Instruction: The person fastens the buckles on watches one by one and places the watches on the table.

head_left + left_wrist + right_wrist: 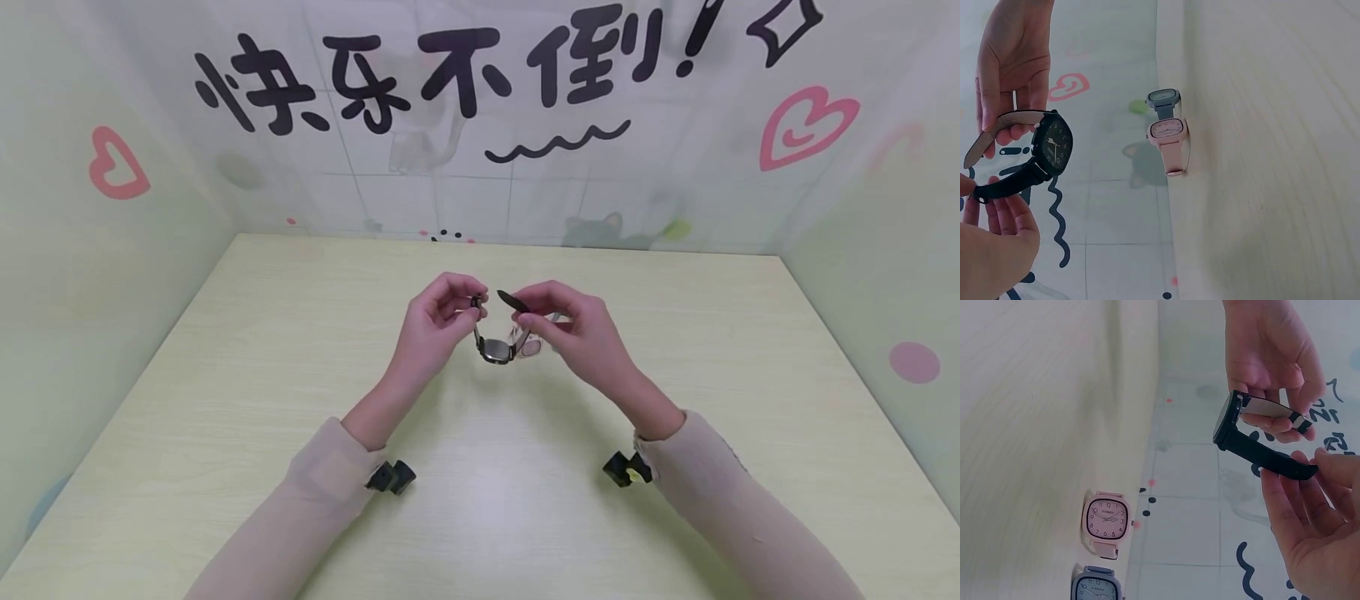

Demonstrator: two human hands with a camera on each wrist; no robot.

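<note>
A wristwatch (497, 351) with a black strap and a squarish black dial (1055, 147) is held up above the table, strap unfastened and dial hanging lowest. At the strap's buckle end, my left hand (438, 315) pinches it between thumb and fingers. The tapered free end (1285, 465) is pinched by my right hand (577, 330). A gap separates the two strap ends. Beyond the held watch, a pink watch (1168, 129) rests on the table beside a blue-grey watch (1164, 99). In the head view my right hand partly hides the blue-grey one.
The pale wood-grain table (225, 400) spreads around both forearms. Printed cloth walls (420, 200) with black lettering and hearts enclose its back and sides. Small black cameras (392, 477) sit at both sleeve cuffs.
</note>
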